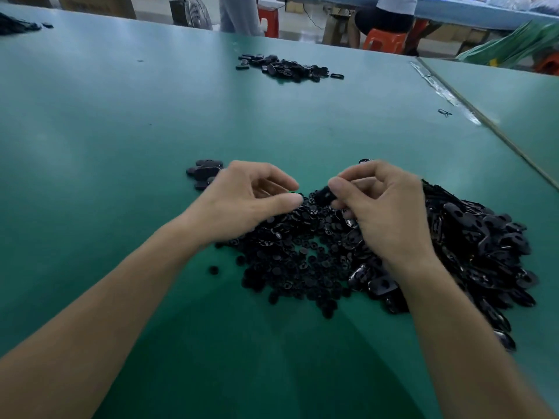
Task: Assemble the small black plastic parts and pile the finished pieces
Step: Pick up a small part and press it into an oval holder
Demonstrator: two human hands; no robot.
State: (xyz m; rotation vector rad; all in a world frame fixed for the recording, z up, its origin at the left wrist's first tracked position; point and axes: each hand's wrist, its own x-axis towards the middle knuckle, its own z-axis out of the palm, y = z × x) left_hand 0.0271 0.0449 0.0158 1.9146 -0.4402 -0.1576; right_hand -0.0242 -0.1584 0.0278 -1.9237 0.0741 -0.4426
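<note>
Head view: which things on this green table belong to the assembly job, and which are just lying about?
Job: right hand pinching a black part; left hand; round pieces; oval pieces; small pile beyond the left hand.
Lying about: stray scrap; fan; orange stool; green bags.

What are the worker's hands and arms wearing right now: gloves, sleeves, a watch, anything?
Nothing visible. The left hand and right hand are bare: no gloves, rings or finger cots. The left forearm and right forearm are uncovered to the frame's edge, so no sleeve or cuff shows, and neither wrist carries a watch or band.
</note>
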